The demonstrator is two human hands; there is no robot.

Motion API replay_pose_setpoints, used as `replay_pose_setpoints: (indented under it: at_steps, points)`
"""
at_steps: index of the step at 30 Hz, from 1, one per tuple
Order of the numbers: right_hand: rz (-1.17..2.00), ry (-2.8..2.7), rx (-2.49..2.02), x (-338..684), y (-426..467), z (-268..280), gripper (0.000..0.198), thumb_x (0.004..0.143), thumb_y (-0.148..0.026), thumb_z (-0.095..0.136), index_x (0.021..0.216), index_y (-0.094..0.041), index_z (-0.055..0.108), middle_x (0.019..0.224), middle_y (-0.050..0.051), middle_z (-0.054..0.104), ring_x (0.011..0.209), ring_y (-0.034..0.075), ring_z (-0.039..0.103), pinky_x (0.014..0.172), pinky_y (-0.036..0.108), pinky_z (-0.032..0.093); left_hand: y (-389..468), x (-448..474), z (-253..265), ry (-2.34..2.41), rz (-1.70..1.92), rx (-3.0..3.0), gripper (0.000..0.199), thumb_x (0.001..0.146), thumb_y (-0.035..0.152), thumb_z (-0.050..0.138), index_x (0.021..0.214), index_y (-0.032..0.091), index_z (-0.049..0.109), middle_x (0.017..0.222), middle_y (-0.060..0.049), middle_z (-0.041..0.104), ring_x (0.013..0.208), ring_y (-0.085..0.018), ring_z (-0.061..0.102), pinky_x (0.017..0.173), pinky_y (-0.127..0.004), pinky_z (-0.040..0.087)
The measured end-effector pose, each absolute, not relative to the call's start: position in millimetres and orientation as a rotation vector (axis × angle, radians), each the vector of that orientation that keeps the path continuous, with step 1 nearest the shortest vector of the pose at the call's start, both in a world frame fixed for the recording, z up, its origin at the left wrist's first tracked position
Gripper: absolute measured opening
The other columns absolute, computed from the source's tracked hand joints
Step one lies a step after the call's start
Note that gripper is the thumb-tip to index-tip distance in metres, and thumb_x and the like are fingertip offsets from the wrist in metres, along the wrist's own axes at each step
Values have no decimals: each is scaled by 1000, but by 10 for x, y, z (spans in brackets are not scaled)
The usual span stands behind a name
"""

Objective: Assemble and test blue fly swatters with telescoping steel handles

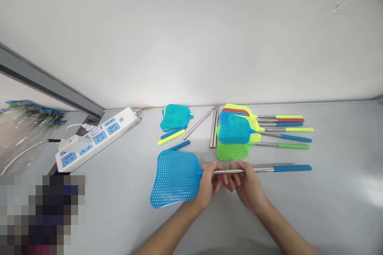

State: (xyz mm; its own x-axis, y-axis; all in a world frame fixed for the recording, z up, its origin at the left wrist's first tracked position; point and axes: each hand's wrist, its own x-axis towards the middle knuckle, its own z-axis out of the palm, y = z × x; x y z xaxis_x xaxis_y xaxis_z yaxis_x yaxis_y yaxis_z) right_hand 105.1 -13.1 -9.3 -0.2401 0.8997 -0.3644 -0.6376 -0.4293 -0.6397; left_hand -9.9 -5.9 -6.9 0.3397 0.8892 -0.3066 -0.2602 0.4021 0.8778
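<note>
A blue fly swatter (176,177) with a metal rod and a blue grip lies across both hands, its perforated head to the left. My left hand (208,183) closes on it where the head joins the rod. Further along, my right hand (248,185) pinches the metal rod, left of the blue grip. Behind the hands, a pile of assembled fly swatters (235,127) in blue, green, yellow and red points its handles to the right. Loose swatter heads (176,117), blue over yellow, lie further left. Near them are a yellow grip (171,137) and blue grips (181,145).
Loose metal rods (213,127) lie between the loose heads and the pile, and another metal rod (198,123) slants beside them. A white power strip (98,139) with plugs sits at left. Clear plastic packaging (26,139) lies beyond a grey frame. A wall (209,48) stands behind the table.
</note>
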Motion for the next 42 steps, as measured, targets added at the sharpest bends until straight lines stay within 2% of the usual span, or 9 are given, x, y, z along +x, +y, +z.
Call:
replay_pose_setpoints:
  at_steps: [5,18,25,34,42]
  points:
    - [1864,-442,-823,1063,-136,-122,47,83,-32,27,40,-19,40,39,1,41,42,14,40,47,29,27,-50,-101,-98,930,883,834,50,84,33,24,49,13,52,33,1,39,36,-11,47,41,-21,28]
    - [1871,-417,-807,1057,-121,-119,46,83,-32,30,41,-19,41,41,2,42,40,14,38,45,28,27,-45,-89,-156,906,910,798,47,83,37,26,51,14,51,33,2,37,37,-12,47,44,-23,32]
    - [1872,-419,-814,1062,-132,-110,45,83,-32,30,41,-19,41,41,1,41,41,14,39,46,29,28,-45,-89,-162,919,906,805,47,82,39,28,51,14,51,33,2,37,37,-12,48,43,-22,30]
    - [1866,-395,-822,1067,-129,-95,44,83,-33,32,42,-18,41,43,0,40,41,13,38,45,28,28,-48,-85,-119,984,907,839,45,81,40,31,50,14,50,33,2,39,35,-10,44,44,-23,36]
    - [1878,-359,-821,1079,-131,-65,42,82,-35,35,44,-19,41,43,0,39,46,13,40,46,28,29,-43,-65,-62,1037,895,885,44,82,39,33,49,14,51,33,2,41,36,-11,47,45,-23,38]
